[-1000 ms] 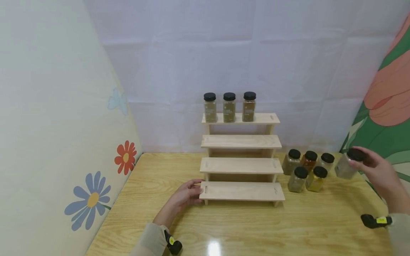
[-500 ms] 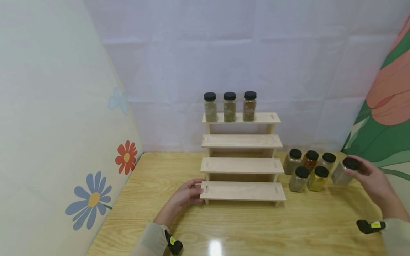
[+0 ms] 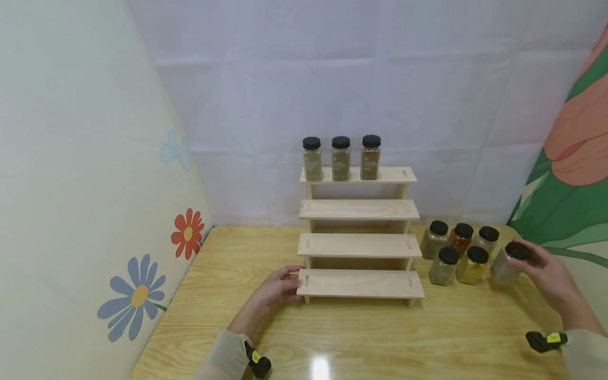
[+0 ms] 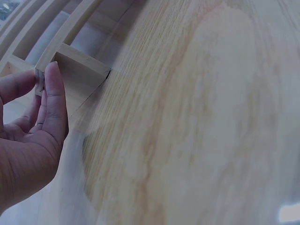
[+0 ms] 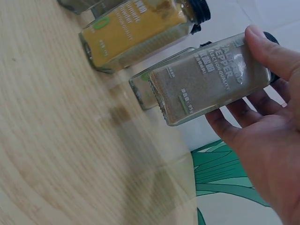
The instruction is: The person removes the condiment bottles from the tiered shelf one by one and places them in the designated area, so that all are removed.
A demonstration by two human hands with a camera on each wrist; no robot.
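My right hand [image 3: 551,272] grips a glass pepper jar [image 3: 505,266] near its black lid, at the right of a group of jars. Grey-brown powder fills it, and the label reads "PEPPER" on the jar [image 5: 206,79] in the right wrist view. It is slightly tilted, and its base looks just above the table. My left hand [image 3: 277,287] pinches the left end of the lowest board of a four-tier wooden rack [image 3: 361,285]; thumb and fingers [image 4: 55,98] hold the board edge in the left wrist view. Three filled spice jars [image 3: 340,161] stand on the top tier.
Several black-lidded jars stand right of the rack, among them a yellow turmeric jar [image 3: 472,266], a red-brown jar [image 3: 461,240] and a greyish jar [image 3: 443,268]. A white cloth [image 3: 266,105] hangs behind the wooden table [image 3: 228,253]. Painted walls flank both sides.
The right hand has brought the pepper jar down and left, closer to the turmeric jar. The left hand keeps its hold on the rack, which stays in place.
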